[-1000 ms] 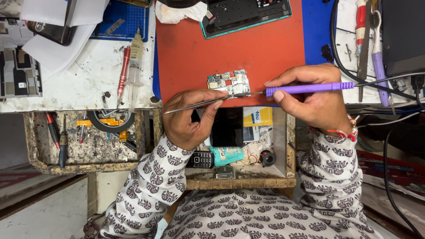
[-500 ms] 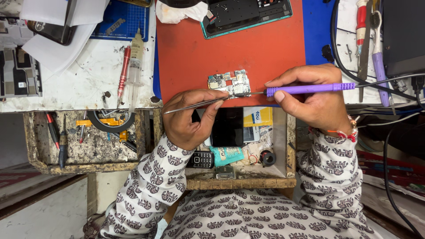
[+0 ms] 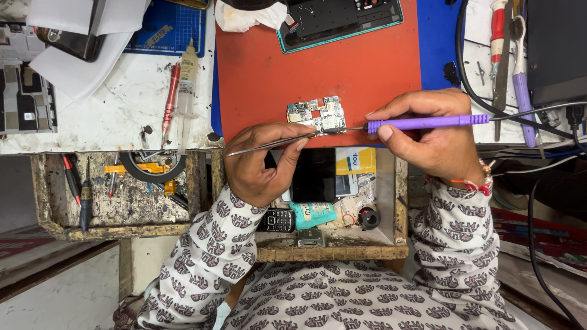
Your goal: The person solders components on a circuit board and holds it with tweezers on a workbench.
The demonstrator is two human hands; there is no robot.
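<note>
A small circuit board (image 3: 317, 114) is worked on an orange mat (image 3: 269, 79) with tweezers (image 3: 278, 142) and a purple-handled soldering iron (image 3: 422, 123).

The thin steel tweezers are pinched between the thumb and fingers of the left hand (image 3: 260, 165), their points resting on the board's near edge, just ahead of the fingertips. The smooth purple handle is gripped by the closed fingers of the right hand (image 3: 431, 137), its metal tip touching the board from the right. Beyond the fingers, an opened phone body with a teal rim (image 3: 339, 18) and crumpled white tissue (image 3: 241, 15) are seen. Beneath the wrists a worn wooden drawer (image 3: 333, 250) is crowded with a dark phone screen (image 3: 313, 174), a keypad phone (image 3: 279, 220) and a yellow box (image 3: 356, 161). A clear syringe (image 3: 185, 85) lies well left on the scuffed white benchtop (image 3: 116, 116).
</note>
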